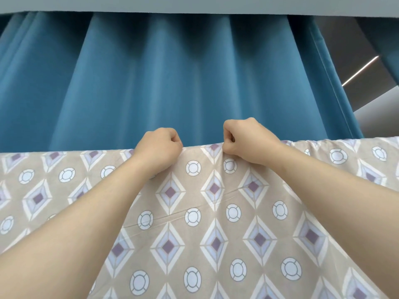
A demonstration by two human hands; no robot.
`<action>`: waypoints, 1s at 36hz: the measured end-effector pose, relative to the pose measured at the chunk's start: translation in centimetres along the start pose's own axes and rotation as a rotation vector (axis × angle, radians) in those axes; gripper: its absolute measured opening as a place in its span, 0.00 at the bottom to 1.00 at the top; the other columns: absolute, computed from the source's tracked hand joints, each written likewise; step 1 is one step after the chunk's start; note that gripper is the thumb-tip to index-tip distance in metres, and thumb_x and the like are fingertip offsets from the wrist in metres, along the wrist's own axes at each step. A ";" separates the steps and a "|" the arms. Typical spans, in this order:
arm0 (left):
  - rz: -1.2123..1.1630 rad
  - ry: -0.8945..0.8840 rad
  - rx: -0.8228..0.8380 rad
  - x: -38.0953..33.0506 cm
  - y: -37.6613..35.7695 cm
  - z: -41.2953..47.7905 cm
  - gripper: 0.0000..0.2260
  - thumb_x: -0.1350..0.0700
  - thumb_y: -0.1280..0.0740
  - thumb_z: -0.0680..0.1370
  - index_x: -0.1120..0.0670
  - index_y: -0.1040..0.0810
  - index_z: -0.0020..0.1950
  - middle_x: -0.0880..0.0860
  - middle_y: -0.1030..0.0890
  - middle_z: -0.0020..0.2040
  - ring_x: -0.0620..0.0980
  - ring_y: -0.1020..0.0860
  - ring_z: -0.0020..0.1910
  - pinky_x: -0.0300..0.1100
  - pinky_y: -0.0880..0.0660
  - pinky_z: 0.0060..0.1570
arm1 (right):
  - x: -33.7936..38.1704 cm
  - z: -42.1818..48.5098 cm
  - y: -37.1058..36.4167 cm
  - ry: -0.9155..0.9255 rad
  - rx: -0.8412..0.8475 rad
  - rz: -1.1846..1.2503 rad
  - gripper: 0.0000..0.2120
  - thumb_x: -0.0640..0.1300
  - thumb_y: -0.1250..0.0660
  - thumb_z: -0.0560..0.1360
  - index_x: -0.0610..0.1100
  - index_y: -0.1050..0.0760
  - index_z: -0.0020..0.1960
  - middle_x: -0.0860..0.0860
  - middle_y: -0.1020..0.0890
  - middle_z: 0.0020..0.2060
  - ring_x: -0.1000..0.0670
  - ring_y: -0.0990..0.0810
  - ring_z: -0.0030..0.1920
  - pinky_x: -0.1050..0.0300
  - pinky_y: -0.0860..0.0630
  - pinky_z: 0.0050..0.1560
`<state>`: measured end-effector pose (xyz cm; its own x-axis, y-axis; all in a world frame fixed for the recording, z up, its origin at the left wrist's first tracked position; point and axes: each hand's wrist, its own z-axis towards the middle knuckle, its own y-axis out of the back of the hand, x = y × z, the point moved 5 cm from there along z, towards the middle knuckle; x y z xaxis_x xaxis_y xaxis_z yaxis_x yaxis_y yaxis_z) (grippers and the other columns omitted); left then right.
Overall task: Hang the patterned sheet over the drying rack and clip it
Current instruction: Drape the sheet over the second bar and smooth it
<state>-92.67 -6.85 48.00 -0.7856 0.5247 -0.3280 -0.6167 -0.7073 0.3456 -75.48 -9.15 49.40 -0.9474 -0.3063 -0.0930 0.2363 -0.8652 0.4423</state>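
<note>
The patterned sheet (194,223), beige with purple diamonds and pale circles, hangs stretched across the lower half of the view, its top edge running level from left to right. My left hand (160,145) grips that top edge with curled fingers just left of centre. My right hand (246,137) pinches the same edge a little to the right, and the cloth bunches slightly under it. The drying rack is hidden under the sheet. No clip is visible.
A pleated teal curtain (162,83) hangs close behind the sheet and fills the upper view. At the upper right a grey ceiling with a light strip (360,71) shows past the curtain's edge.
</note>
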 end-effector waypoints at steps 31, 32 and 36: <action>0.215 -0.171 -0.035 -4.7 -4.9 -0.5 0.16 0.50 0.53 0.82 0.50 0.34 0.37 0.51 0.22 0.46 0.53 0.32 0.43 0.46 0.41 0.49 | -3.4 -2.6 1.6 -0.130 -0.015 -0.207 0.02 0.38 0.44 0.76 0.42 0.34 0.45 0.44 0.29 0.36 0.42 0.31 0.37 0.56 0.37 0.31; 0.216 -0.176 -0.037 -4.7 -4.9 -0.5 0.16 0.50 0.53 0.82 0.50 0.34 0.37 0.51 0.24 0.44 0.53 0.32 0.43 0.46 0.41 0.50 | -3.3 -2.6 1.7 -0.132 -0.016 -0.215 0.02 0.38 0.44 0.75 0.41 0.34 0.45 0.45 0.30 0.35 0.43 0.32 0.36 0.57 0.39 0.29; 0.206 -0.188 -0.045 -4.5 -4.6 -0.6 0.17 0.50 0.53 0.82 0.51 0.36 0.34 0.49 0.28 0.40 0.53 0.31 0.43 0.46 0.41 0.49 | -3.5 -2.6 2.1 -0.164 -0.027 -0.207 0.01 0.37 0.43 0.75 0.40 0.34 0.45 0.44 0.30 0.35 0.42 0.31 0.37 0.57 0.39 0.29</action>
<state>-86.30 -6.22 47.38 -0.8925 0.4430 -0.0846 -0.4432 -0.8266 0.3469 -71.11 -10.87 48.36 -0.9980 -0.0550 -0.0322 0.0373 -0.9136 0.4050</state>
